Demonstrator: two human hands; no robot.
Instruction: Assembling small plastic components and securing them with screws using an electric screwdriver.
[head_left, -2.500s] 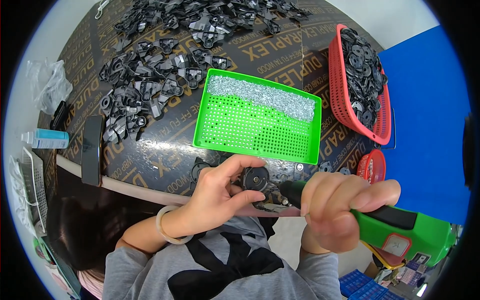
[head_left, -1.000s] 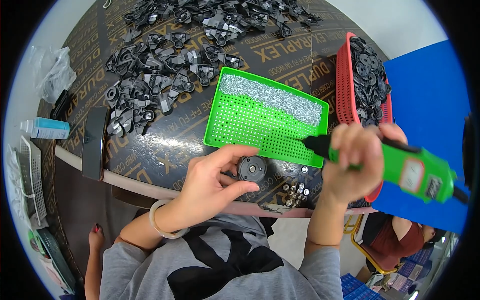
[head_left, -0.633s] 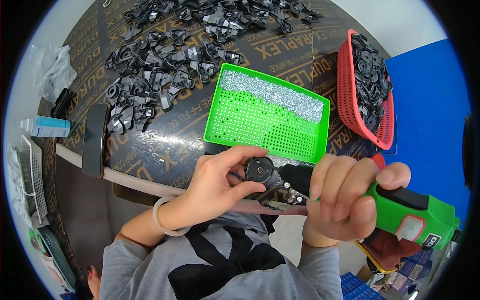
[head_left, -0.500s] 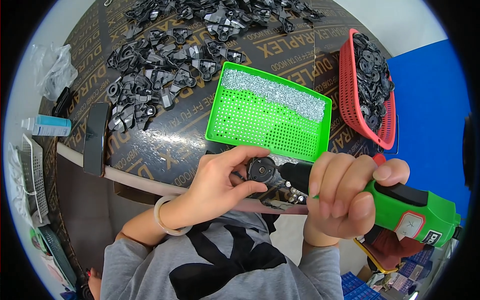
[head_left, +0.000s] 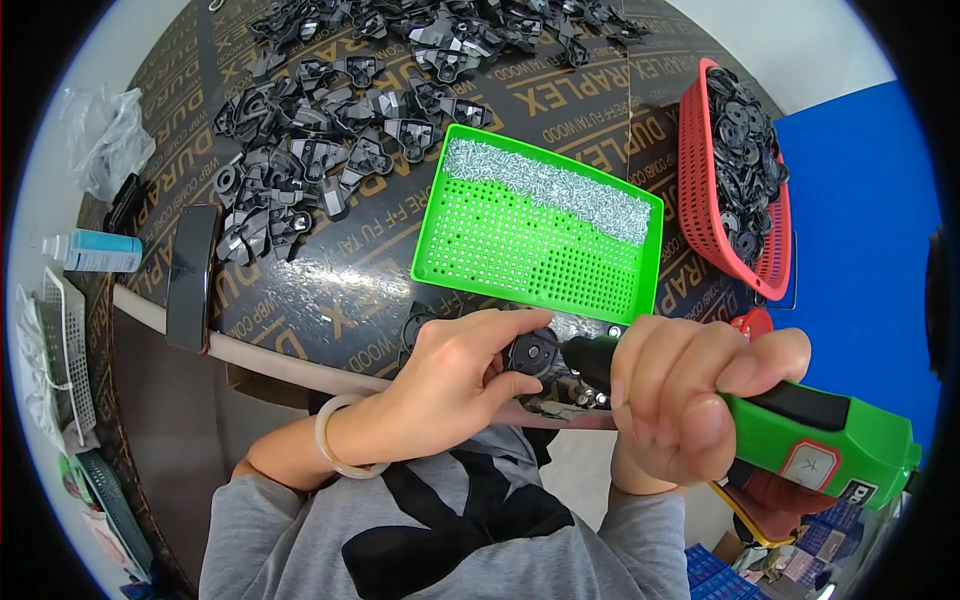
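Observation:
Between the thumb and forefinger of my left hand (head_left: 455,370) is a round black plastic part (head_left: 533,354) with a hole at its centre. My right hand (head_left: 690,395) wraps round a green electric screwdriver (head_left: 850,445) with a black nose. The screwdriver's tip points left at the round part, very close to it; whether they touch I cannot tell. Partly hidden behind my left hand, another black plastic piece (head_left: 413,327) lies on the table. Small shiny metal pieces (head_left: 590,396) lie by the table's near edge, under the screwdriver's nose.
A green perforated tray (head_left: 520,245) holds many small silver screws (head_left: 545,187) along its far side. Black moulded parts (head_left: 320,155) are heaped at the far left. A red basket (head_left: 697,200) of black discs stands to the right. A dark phone (head_left: 192,280) lies at the left edge.
The round part has moved slightly right and down with my left hand, uncovering more of the black piece behind. My right hand and the screwdriver have shifted slightly left and tilted.

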